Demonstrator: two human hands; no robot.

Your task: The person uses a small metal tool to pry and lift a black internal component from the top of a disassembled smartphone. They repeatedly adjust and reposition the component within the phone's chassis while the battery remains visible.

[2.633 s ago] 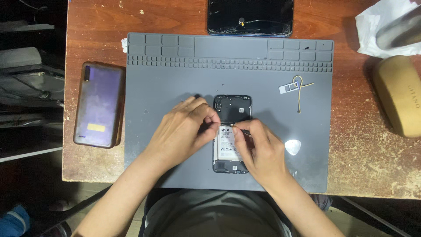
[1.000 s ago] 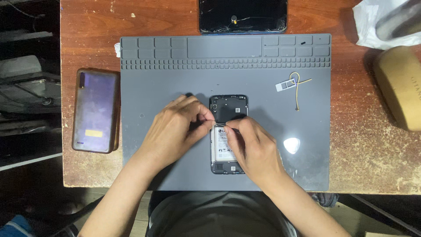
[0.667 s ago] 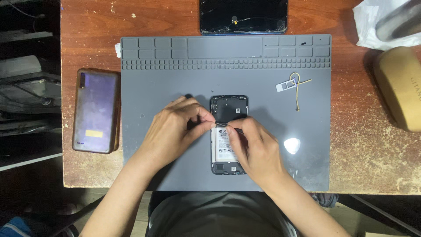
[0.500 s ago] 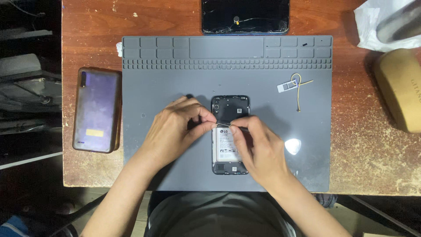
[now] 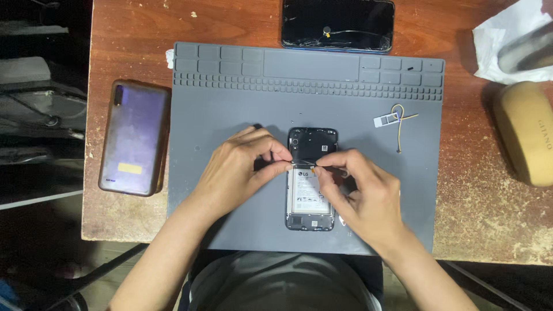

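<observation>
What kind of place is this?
Probably a phone repair bench. An opened phone with its battery showing lies on a grey repair mat with little trays, and two more phones wait on the wooden table.

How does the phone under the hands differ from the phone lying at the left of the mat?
The opened phone lies on the grey mat; the purple phone lies on the wooden table, at the mat's left edge. The opened phone has no back cover, so its battery shows; the purple phone is closed. The left hand and right hand touch the opened phone; nothing touches the purple phone. Both lie flat and lengthwise.
</observation>
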